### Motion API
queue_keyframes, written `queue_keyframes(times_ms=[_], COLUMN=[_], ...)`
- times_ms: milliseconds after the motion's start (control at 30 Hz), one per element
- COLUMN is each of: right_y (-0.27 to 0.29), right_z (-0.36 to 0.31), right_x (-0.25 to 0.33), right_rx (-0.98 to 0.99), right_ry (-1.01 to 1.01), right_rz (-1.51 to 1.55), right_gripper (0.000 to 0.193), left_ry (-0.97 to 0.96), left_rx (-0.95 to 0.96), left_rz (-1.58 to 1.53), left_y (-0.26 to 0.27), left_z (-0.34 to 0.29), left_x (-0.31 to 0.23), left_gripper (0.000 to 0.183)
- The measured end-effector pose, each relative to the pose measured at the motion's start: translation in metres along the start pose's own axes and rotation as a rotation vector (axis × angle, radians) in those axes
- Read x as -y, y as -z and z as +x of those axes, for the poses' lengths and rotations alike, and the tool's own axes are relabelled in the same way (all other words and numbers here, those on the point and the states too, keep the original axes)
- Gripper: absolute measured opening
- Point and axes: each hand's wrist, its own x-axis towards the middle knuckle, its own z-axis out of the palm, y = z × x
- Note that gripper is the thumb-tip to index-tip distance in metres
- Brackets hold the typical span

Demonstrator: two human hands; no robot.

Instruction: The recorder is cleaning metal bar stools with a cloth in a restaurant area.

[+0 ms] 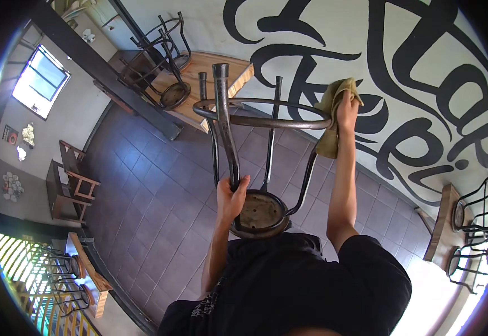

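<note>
An upturned metal bar stool with a round wooden seat rests against my dark shirt, legs pointing away from me. My left hand is wrapped round one leg just above the seat. My right hand presses a mustard-yellow cloth against the foot ring where another leg meets it.
A wooden table ahead carries other upturned stools. Grey tiled floor lies below. A white wall with large black lettering is on the right. More stools on a table stand at right, wooden chairs at left.
</note>
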Motion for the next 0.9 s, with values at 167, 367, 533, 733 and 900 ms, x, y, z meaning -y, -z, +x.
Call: queue_keyframes(times_ms=[167,367,533,733,900], right_y=[-0.005,0.003,-0.003,0.028,0.026], right_z=[-0.045,-0.078,-0.116,-0.057,-0.016], right_x=[-0.006,-0.01,0.054,0.012,-0.068], right_rx=[-0.045,0.402,0.557,0.866,0.704], right_ry=[0.328,0.152,0.827,0.488,0.453], right_rz=[0.099,-0.239,-0.319,-0.084,-0.12], right_gripper=[0.036,0.03,0.036,0.019,0.028], left_ry=[-0.032,-0.126,-0.157,-0.056,-0.018], left_rx=[-0.019,-0.058,-0.064,-0.125,-0.124], left_rz=[0.024,0.161,0.136,0.067,0.025], left_y=[-0.006,-0.045,-0.056,-0.046,-0.053], left_z=[0.0,-0.003,-0.006,-0.024,-0.03], left_x=[-0.002,0.008,0.023,0.02,0.022], left_gripper=[0.043,0.042,0.042,0.042,0.041])
